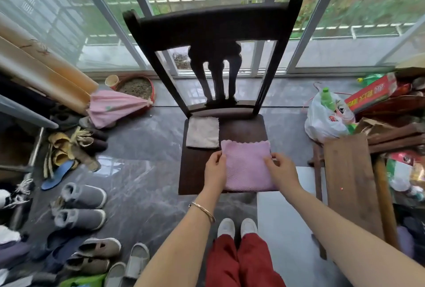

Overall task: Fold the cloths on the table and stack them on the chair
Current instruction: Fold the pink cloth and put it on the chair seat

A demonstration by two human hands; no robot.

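Note:
A folded pink cloth (247, 164) lies on the front right of the dark wooden chair's seat (197, 167). My left hand (215, 169) grips its left edge, thumb on top. My right hand (279, 169) holds its right edge, fingers curled over it. A folded beige cloth (202, 132) lies flat at the seat's back left, just apart from the pink one. The table is partly seen as a white surface (276, 217) at the lower right.
The chair's tall back (213, 24) stands against glass sliding doors. Several shoes and slippers (78, 204) crowd the floor on the left. A wooden bench (349, 178), a white plastic bag (326, 118) and boxes stand at the right.

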